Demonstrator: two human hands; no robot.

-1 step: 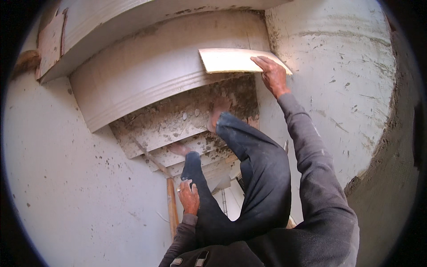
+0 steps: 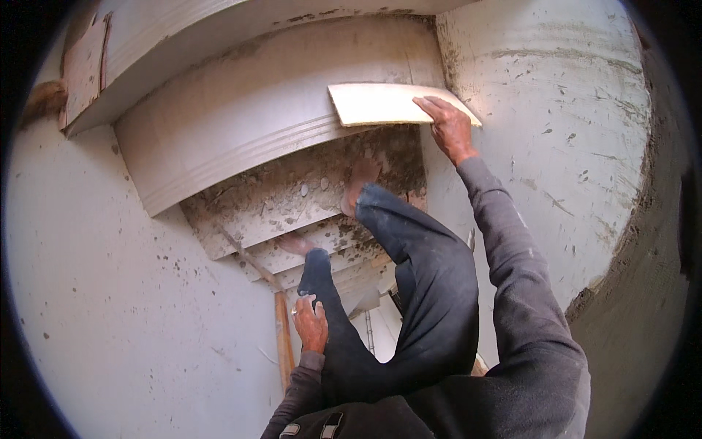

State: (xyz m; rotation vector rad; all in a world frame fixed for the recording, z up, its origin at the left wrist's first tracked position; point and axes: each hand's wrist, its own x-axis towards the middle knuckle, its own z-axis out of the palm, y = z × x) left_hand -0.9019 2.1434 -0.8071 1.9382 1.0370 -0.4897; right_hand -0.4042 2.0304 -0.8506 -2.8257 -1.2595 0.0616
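Observation:
My right hand (image 2: 450,126) grips a pale, thin rectangular board (image 2: 380,104) near its right end. The fingers lie along its upper face and the thumb is hidden. The board spans the right part of a smooth grey plastered step (image 2: 256,110), close to the side wall; I cannot tell whether it presses on the surface. Lower down, my left hand (image 2: 311,325) rests on my left leg (image 2: 333,344), its fingers loosely bent and somewhat apart, with a ring on one finger. It appears to hold nothing.
My bare feet stand on lower steps (image 2: 281,208) strewn with dirt and small lumps. A spattered pale wall (image 2: 124,293) rises at left, a stained wall (image 2: 548,146) at right. Beside my left leg stands a wooden post (image 2: 284,340). Another step (image 2: 168,66) overhangs at the top.
The board and my right hand have shifted very slightly toward me. My left hand stays in place on my leg.

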